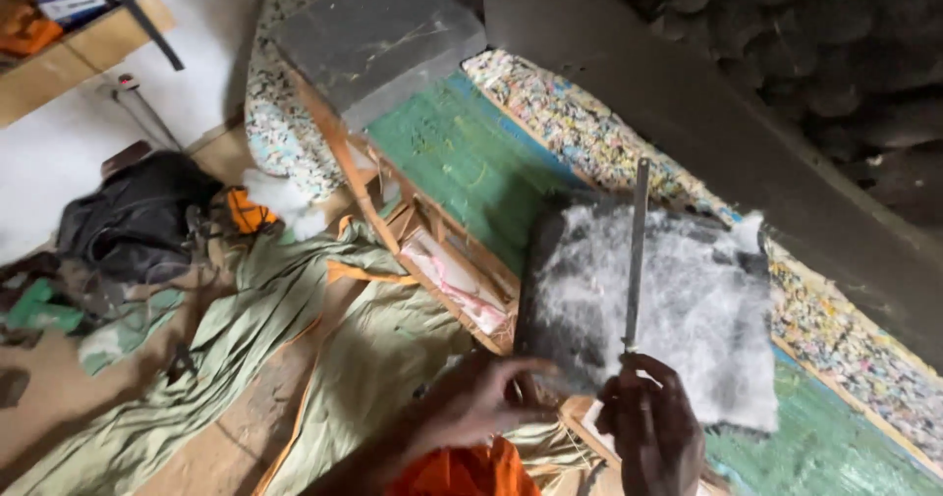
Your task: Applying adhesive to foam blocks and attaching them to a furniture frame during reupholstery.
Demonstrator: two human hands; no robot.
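Here, at the wooden frame (413,211):
Right hand (653,427): grip closed on a long metal blade (637,255).
Left hand (486,398): fingers spread, touching grey wadding (678,300).
Progress: wadding laid on; trimming seemingly unfinished.

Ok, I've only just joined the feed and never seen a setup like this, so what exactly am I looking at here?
There is no machine: this is a single picture from a camera worn on a person's head, looking down at their own two bare hands. The right hand grips a long thin metal blade, pointed up and away. The left hand reaches toward the near edge of a dark pad covered in grey-white fluffy fibre. That pad lies on a wooden frame with green matting and speckled foam. A grey slab sits at the frame's far end. Pale green cloth and a black bag lie on the floor to the left.
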